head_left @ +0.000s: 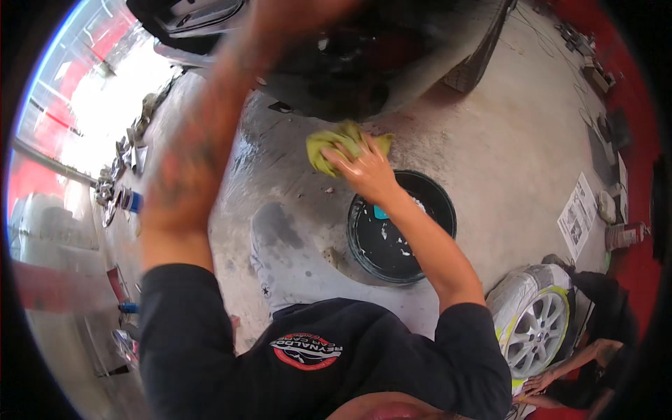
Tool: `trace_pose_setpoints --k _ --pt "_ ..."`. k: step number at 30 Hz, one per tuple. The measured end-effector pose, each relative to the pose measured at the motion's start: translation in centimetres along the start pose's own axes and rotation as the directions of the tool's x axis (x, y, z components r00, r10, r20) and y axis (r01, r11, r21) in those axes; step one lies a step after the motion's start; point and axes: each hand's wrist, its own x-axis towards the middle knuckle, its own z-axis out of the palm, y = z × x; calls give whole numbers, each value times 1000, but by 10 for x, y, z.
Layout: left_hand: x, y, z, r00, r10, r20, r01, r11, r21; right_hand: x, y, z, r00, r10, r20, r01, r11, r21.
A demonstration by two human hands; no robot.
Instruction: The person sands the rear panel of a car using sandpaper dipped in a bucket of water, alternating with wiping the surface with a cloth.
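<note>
My right hand (367, 168) grips a crumpled yellow-green cloth (325, 147) just below the lower edge of a dark, glossy car panel (336, 91). My left arm reaches up across the left of the view to my left hand (287, 17) at the top edge, over the dark car body; its fingers are blurred and cut off. Beneath my right forearm stands a round black bucket (360, 234) with a teal item (380, 211) and white flecks in it.
At lower right a co-worker's hands (539, 381) are at a masked wheel (532, 325). Papers (575, 217) and a cylindrical container (623, 236) lie along the right wall. Scattered parts (115, 189) line the left side of the concrete floor (504, 161).
</note>
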Motion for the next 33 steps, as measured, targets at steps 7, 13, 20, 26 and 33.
trace_pose_setpoints --k 7,13,20,26,33 --pt "-254 233 93 420 -671 611 897 410 -167 -152 -4 -21 566 777 274 -787 412 458" --pt "-310 278 137 -26 -446 895 980 167 112 -192 -26 -21 229 725 650 -724 -320 612" --pt "-332 284 111 238 -366 900 748 660 70 -234 54 -21 87 768 635 -974 198 -106" --pt "-329 283 114 115 -373 921 765 625 157 -260 87 60 -56 717 694 -906 256 -337" --pt "-354 274 120 275 -492 826 862 507 15 -283 59 123 -127 450 884 -877 366 -312"
